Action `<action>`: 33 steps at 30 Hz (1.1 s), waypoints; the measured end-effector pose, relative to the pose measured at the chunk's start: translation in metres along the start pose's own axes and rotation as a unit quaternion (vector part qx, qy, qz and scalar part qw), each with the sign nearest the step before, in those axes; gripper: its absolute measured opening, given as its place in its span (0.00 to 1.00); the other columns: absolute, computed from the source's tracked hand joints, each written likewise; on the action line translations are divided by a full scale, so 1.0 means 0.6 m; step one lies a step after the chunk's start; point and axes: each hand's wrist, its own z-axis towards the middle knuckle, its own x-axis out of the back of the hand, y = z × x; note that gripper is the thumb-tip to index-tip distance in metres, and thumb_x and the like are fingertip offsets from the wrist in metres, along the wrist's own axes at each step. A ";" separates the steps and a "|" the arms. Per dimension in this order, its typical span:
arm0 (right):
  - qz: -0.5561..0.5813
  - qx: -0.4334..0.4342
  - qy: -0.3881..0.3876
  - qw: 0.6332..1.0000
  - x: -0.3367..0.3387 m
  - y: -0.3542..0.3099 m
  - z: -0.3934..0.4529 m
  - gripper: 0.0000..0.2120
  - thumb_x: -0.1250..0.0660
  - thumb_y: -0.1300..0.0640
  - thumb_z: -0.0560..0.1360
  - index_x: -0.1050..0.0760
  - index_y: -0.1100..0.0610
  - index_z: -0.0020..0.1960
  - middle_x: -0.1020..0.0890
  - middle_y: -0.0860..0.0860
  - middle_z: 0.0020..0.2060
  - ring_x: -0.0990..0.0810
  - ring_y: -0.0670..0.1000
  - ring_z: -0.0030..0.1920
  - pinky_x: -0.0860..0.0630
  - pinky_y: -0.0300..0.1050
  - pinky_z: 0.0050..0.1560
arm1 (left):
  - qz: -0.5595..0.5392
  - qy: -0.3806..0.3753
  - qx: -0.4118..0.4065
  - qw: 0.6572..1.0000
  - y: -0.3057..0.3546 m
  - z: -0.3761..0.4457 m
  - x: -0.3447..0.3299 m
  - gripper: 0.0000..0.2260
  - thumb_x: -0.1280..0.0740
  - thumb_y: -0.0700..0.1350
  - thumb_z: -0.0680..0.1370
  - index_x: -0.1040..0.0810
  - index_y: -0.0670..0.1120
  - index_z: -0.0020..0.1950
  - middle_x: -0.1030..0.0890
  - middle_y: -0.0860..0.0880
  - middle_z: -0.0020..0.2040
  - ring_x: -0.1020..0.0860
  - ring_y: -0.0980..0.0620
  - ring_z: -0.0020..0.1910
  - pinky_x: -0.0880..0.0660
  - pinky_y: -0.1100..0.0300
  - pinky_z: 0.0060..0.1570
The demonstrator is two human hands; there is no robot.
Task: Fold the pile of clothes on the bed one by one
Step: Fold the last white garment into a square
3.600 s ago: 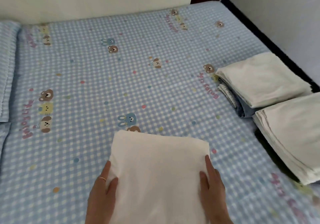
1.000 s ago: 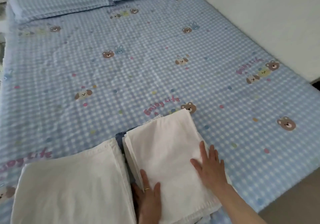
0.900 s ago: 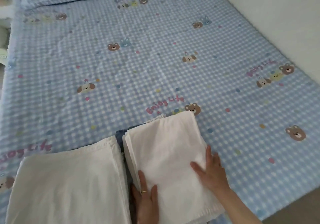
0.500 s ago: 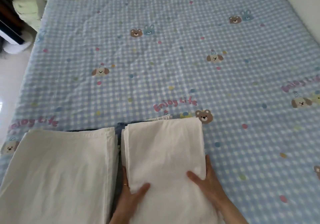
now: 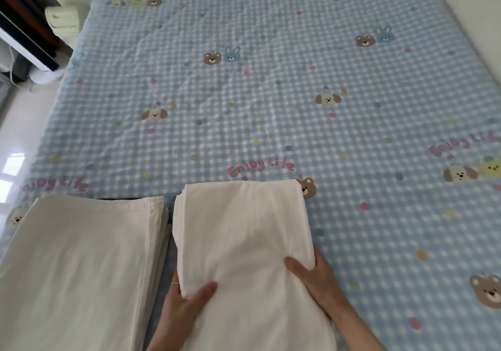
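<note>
From my head view, the folded white cloth (image 5: 244, 242) lies straight ahead of me on the near part of the bed (image 5: 271, 93), its long axis running away from me, near to far. My left hand (image 5: 184, 304) grips its near left edge, thumb on top and fingers tucked under the side. My right hand (image 5: 314, 274) grips the near right edge the same way, thumb lying over the top, fingers down the side. So both hands are clamped on the same cloth, one at each flank, well apart from each other with the cloth between them. Neither hand is clearly nearer; both sit at the near end, and the far end reaches toward the bear print.

Just beside it on the left lies a second white stack (image 5: 81, 256), also lengthways, with a narrow dark gap between the two. Layers under my cloth show at its far left corner, so I judge it is resting on a stack of folded pieces. I see no unfolded clothes on the bed.
</note>
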 end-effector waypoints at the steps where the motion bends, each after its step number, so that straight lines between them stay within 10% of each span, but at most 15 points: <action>1: 0.000 0.010 0.008 1.000 0.020 -0.017 -0.010 0.29 0.24 0.42 0.61 0.26 0.43 0.60 0.17 0.35 0.47 0.19 0.34 0.46 0.27 0.25 0.40 | -0.006 0.005 -0.009 1.000 0.015 -0.020 -0.016 0.30 0.22 0.40 0.61 0.27 0.50 0.61 0.16 0.47 0.48 0.17 0.49 0.46 0.21 0.62 0.39; 8: -0.013 0.055 0.078 0.995 0.266 -0.114 -0.105 0.25 0.25 0.47 0.65 0.29 0.39 0.59 0.19 0.35 0.49 0.21 0.32 0.48 0.26 0.25 0.42 | -0.017 -0.010 -0.035 0.999 0.095 -0.138 -0.220 0.27 0.21 0.37 0.63 0.27 0.57 0.55 0.18 0.63 0.36 0.21 0.67 0.34 0.31 0.79 0.28; 17: -0.039 0.027 0.180 0.983 0.722 -0.089 -0.150 0.25 0.26 0.47 0.67 0.27 0.45 0.62 0.18 0.41 0.54 0.20 0.38 0.52 0.25 0.34 0.51 | -0.018 -0.152 -0.076 0.985 0.079 -0.241 -0.675 0.40 0.18 0.41 0.61 0.32 0.51 0.70 0.18 0.50 0.55 0.20 0.51 0.51 0.25 0.57 0.50; 20: -0.043 0.038 0.185 0.981 0.847 -0.089 -0.129 0.20 0.26 0.53 0.70 0.26 0.45 0.60 0.16 0.42 0.50 0.18 0.38 0.49 0.24 0.29 0.43 | -0.021 -0.165 -0.097 0.981 0.081 -0.265 -0.801 0.36 0.21 0.40 0.64 0.31 0.51 0.68 0.19 0.50 0.55 0.19 0.55 0.50 0.24 0.63 0.47; 26: -0.036 0.053 0.189 0.980 0.988 -0.060 -0.064 0.20 0.26 0.51 0.70 0.27 0.42 0.59 0.17 0.40 0.49 0.18 0.38 0.49 0.24 0.30 0.42 | -0.018 -0.150 -0.107 0.983 0.048 -0.261 -0.947 0.41 0.19 0.52 0.61 0.36 0.59 0.70 0.21 0.59 0.58 0.20 0.63 0.52 0.24 0.69 0.46; 30: -0.060 -0.032 0.141 0.988 1.020 0.030 0.001 0.26 0.28 0.50 0.71 0.31 0.47 0.67 0.21 0.46 0.58 0.20 0.44 0.54 0.25 0.42 0.55 | 0.052 -0.123 -0.014 0.991 -0.022 -0.219 -1.016 0.46 0.22 0.46 0.67 0.47 0.45 0.76 0.30 0.50 0.68 0.27 0.49 0.63 0.30 0.54 0.64; 33: -0.083 -0.078 0.123 0.986 1.023 0.090 0.033 0.31 0.28 0.49 0.71 0.35 0.51 0.71 0.23 0.51 0.62 0.23 0.50 0.59 0.28 0.48 0.63 | 0.086 -0.097 0.046 0.991 -0.079 -0.198 -1.035 0.40 0.21 0.43 0.65 0.39 0.39 0.71 0.26 0.45 0.62 0.26 0.48 0.56 0.29 0.59 0.57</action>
